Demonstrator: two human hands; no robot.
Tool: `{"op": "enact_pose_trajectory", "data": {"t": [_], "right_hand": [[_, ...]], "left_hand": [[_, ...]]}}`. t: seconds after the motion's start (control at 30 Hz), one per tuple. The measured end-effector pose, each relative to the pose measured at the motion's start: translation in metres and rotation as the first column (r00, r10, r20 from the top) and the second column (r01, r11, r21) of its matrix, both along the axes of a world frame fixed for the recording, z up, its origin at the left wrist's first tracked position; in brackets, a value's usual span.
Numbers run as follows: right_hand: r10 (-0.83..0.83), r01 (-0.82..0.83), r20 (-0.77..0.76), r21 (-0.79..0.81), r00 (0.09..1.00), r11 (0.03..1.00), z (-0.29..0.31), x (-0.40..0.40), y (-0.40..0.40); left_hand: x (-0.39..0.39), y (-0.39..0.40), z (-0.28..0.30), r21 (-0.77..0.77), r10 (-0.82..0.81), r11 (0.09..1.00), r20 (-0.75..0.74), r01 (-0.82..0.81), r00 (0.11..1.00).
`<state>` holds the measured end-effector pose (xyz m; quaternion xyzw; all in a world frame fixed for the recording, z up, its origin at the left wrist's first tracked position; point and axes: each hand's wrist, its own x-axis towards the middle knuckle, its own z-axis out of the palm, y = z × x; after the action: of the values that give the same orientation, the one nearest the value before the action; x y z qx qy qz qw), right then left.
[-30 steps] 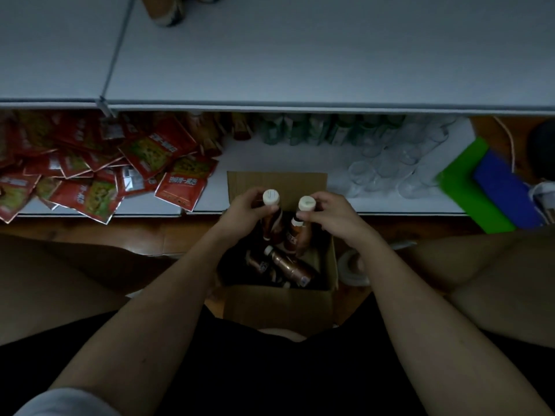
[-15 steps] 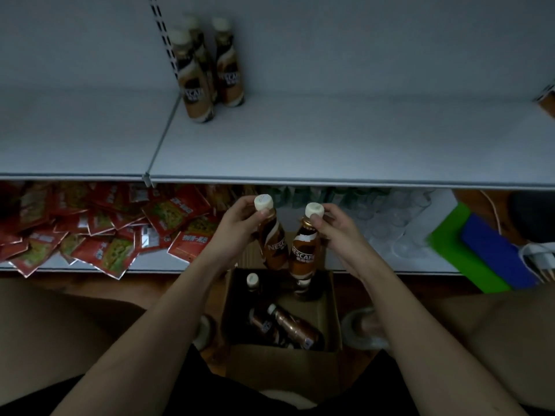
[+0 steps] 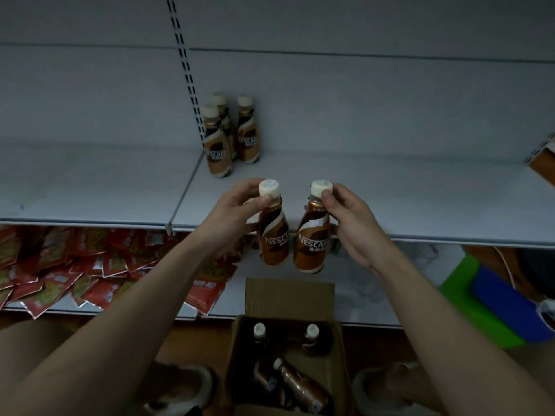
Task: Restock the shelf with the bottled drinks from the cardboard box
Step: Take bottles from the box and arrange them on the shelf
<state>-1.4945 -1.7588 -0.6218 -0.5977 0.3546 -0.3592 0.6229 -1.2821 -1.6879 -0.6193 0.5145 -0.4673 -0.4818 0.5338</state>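
Note:
My left hand grips a brown coffee bottle by its neck, just under the cream cap. My right hand holds a second bottle the same way. Both bottles hang upright in front of the white shelf's front edge. Three matching bottles stand at the back of that shelf, next to the slotted upright. Below, the open cardboard box holds several more bottles, two upright and others lying down.
Red snack packets lie heaped on the lower shelf at left. Clear plastic items sit on the lower shelf at right. Green and blue flat items lie at far right. My knees flank the box.
Both hands have lifted the two bottles out of the box up to the level of the upper shelf. The view has tilted upward, showing the three shelved bottles.

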Motion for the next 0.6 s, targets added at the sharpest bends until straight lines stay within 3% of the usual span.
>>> {"op": "enact_pose_trajectory", "data": {"t": [0.33,0.6], "right_hand": [[-0.097,0.103,0.051,-0.122,0.994,0.987,0.058,0.038,-0.042],[-0.114,0.104,-0.034,-0.224,0.993,0.969,0.071,0.063,-0.080]], "left_hand": [[0.020,-0.040,0.050,-0.125,0.009,0.992,0.041,-0.004,0.999],[0.038,-0.075,0.065,-0.200,0.174,0.970,0.166,-0.140,0.971]]}}
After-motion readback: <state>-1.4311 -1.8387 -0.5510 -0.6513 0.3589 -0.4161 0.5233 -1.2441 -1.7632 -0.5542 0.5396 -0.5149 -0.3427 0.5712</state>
